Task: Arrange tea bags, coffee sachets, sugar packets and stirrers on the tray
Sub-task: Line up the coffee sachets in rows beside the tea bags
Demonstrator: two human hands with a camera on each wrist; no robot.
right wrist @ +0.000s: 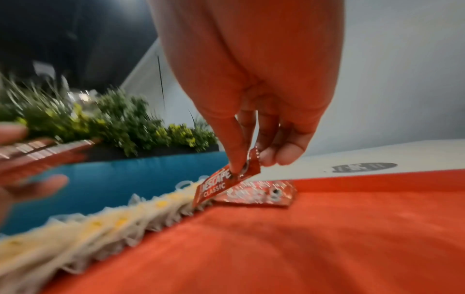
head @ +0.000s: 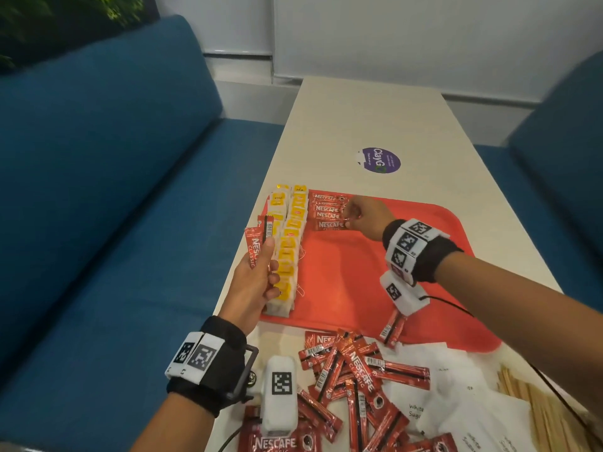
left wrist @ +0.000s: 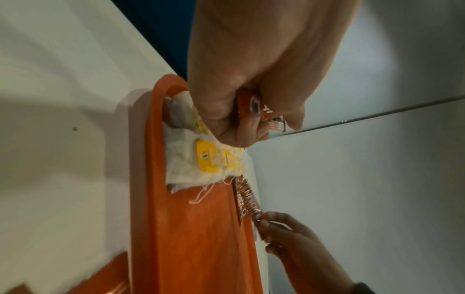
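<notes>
Blue sofas (head: 107,177) are sitting on both sides of a long white table (head: 368,125). From the head camera, a red tray (head: 352,282) is lying on the table. Two rows of tea bags (head: 288,246) are lining its left side. A short row of coffee sachets (head: 328,211) is lying next to them at the far end. The right hand (head: 365,216) is pinching the nearest sachet of that row. The left hand (head: 253,282) is gripping a few sachets over the tea bags. A pile of loose sachets (head: 355,373), white sugar packets (head: 456,393) and wooden stirrers (head: 535,406) is waiting on the table near the person.

From the left wrist camera, the left hand (left wrist: 251,79) is curling around red sachets above the tea bags (left wrist: 208,157). The right hand (left wrist: 297,240) is touching the sachet row.

From the right wrist camera, the right hand (right wrist: 254,99) is pinching one sachet (right wrist: 221,185) by its end, tilted, with its low end touching the tea bags (right wrist: 105,222).
</notes>
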